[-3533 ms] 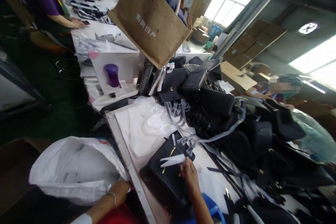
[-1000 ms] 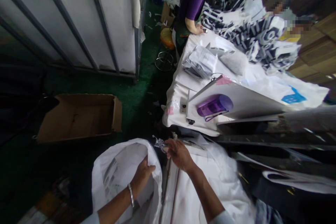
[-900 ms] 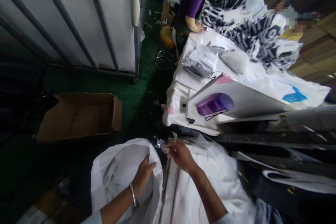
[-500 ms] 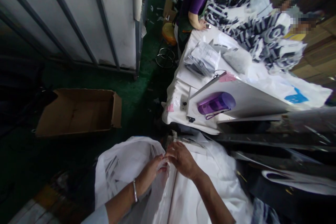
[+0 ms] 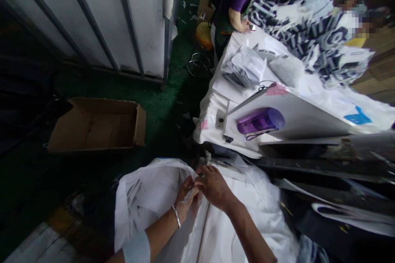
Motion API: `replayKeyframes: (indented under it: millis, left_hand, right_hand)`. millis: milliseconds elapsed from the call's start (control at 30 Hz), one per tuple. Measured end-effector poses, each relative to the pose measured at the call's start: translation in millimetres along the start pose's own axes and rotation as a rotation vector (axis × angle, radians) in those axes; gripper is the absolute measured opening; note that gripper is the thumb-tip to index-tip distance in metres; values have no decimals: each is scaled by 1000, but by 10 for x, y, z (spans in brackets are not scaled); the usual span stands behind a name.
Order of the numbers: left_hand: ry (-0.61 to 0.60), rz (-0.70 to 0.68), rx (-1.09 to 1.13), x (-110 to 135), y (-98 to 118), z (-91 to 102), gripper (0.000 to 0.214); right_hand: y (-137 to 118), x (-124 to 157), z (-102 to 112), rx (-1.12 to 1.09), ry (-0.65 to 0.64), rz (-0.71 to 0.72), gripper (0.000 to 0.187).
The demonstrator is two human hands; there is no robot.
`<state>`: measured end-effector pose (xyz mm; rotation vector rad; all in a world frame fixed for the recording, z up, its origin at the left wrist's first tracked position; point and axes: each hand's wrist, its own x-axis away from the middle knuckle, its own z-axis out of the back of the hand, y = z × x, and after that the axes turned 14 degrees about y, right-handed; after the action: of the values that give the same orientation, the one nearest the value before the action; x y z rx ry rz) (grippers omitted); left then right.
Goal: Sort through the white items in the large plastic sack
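Note:
A large white sack hangs open along the left edge of a white-covered table, with whitish-grey pieces inside it. My left hand, with a silver bangle at the wrist, is closed on the sack's bunched rim. Right against it, my right hand comes over from the table side, its fingers pinching the same rim. The exact spot between the fingertips is partly hidden.
A cardboard box lies on the green floor. Ahead stands another table with a purple bottle, bagged packs and a striped heap. A co-worker's hand rests there. A framed bin stands left.
My left hand has turned and its fingers have closed further round the sack rim, close against my right hand. The whole view has shifted slightly.

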<state>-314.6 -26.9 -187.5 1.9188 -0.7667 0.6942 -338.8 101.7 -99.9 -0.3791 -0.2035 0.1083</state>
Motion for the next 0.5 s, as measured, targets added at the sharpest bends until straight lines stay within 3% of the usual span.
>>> replayKeyframes:
  millis: [233,500]
  left_hand:
    - [38,-6,147,1,-81,-63,32]
    - [56,47,124,-109,-182,-7,28]
  right_hand:
    - [-131,-93,-70,126,-4,8,15]
    - [-60,55,-40,21,61,-48,13]
